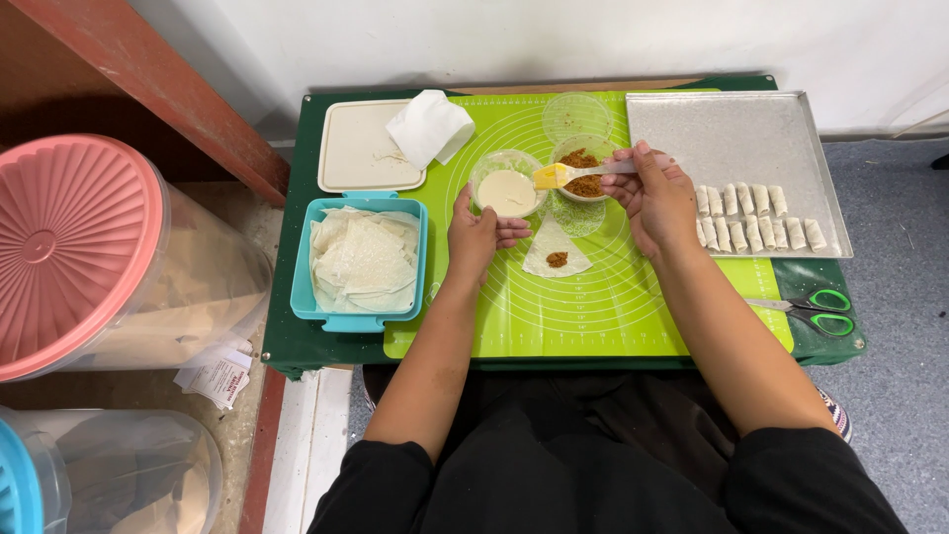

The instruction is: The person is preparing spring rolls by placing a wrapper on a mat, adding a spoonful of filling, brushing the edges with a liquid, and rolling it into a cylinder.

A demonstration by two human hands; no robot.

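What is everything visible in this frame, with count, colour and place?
silicone mat: one, lime green, on the low dark green table
wrapper box: one, teal, mat's left edge, holds pale sheets
lid: one, cream, behind the box, white tissue on it
paste cup: one, clear, cream paste
filling cup: one, clear, brown filling
wrapper: one, pale, on the mat, brown dab on it
tray: one, metal, right; about eleven pale rolls
scissors: one, green handles, right edge
big containers: two, pink and blue lids, floor left
left hand: touches the wrapper
right hand: holds yellow brush
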